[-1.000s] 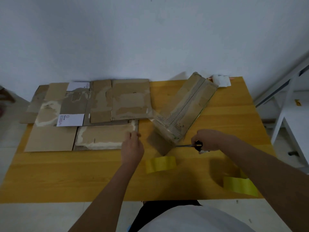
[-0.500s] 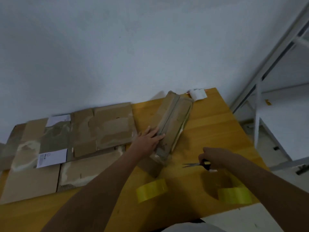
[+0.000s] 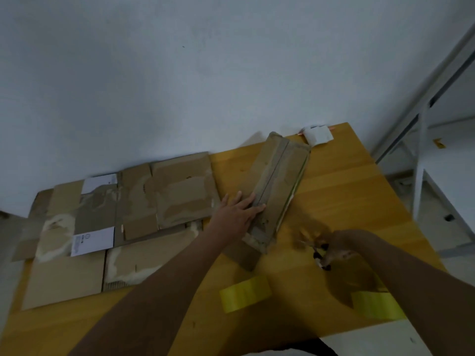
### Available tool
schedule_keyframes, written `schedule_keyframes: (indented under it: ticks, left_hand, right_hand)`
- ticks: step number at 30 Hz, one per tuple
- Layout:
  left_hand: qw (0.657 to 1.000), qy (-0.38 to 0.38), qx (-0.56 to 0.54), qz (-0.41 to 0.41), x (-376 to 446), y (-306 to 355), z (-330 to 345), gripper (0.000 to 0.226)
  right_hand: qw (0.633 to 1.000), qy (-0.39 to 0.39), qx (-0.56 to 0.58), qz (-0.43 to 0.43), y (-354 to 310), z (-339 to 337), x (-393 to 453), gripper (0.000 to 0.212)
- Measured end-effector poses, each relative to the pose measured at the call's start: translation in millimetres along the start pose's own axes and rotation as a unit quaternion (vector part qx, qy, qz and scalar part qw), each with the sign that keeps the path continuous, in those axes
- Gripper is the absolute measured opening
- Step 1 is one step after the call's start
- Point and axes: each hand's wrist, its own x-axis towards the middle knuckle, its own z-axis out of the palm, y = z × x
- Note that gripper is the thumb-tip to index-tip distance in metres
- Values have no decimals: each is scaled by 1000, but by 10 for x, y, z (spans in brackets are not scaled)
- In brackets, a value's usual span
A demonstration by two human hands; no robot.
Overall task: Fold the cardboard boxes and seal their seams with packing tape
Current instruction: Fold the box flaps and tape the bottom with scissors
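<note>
A long folded cardboard box (image 3: 279,181) lies diagonally on the wooden table (image 3: 334,191), its taped seam facing up. My left hand (image 3: 237,214) rests flat on its near left side with the fingers straight. My right hand (image 3: 336,246) is blurred, curled round black-handled scissors (image 3: 320,255) just right of the box's near end. One yellow tape roll (image 3: 245,292) lies in front of the box. A second yellow tape roll (image 3: 374,303) sits at the table's front right, below my right forearm.
Several flattened cardboard boxes (image 3: 115,227) cover the left half of the table, some with white labels. A white paper item (image 3: 317,134) sits at the far right corner. A white metal frame (image 3: 421,150) stands to the right of the table.
My left hand has gone from the flat cardboard to the diagonal box and stays pressed there. My right hand with the scissors has dropped closer to the table. The view has swung right.
</note>
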Motion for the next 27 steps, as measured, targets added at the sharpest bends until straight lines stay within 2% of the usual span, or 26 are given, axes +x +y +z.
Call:
schedule_keyframes:
  ticks: [2,3,5,7,8,13,16,18,22,25,27]
  left_hand:
    - [1000,-1,-19,3,5,-13,22,48]
    - [1000,2,-27,4,7,-18,35,49]
    - [999,13,-52,2,9,-16,58,49]
    - [997,24,-73,-3,15,8,85,47]
    - [997,28,-78,-5,15,26,99,47]
    - [989,73,-128,-24,39,43,73,45]
    - [988,72,-130,-32,76,79,24,43]
    - [989,74,-125,-35,102,111,5,43]
    - [991,77,-112,-22,122,61,27,43]
    - [988,95,-119,6,83,-65,108,44]
    - [987,97,-123,23,68,-134,154,44]
  right_hand:
    - [996,28,86,-28,-97,-17,7,79]
    - [984,71,155,-56,-187,-20,-5,67]
    - [913,146,365,-113,-431,-25,-73,52]
    - [833,134,516,-152,-712,-39,-170,58]
    - [812,120,546,-166,-832,-44,-208,60]
    - [808,174,524,-204,-1032,-212,-138,64]
    - [826,176,503,-186,-973,-318,-59,78]
    - [832,168,497,-183,-890,-336,-8,80]
    - [828,126,508,-199,-697,-172,-88,60]
    - [796,61,582,-154,-657,166,-200,46]
    - [776,28,618,-125,-668,399,-250,44]
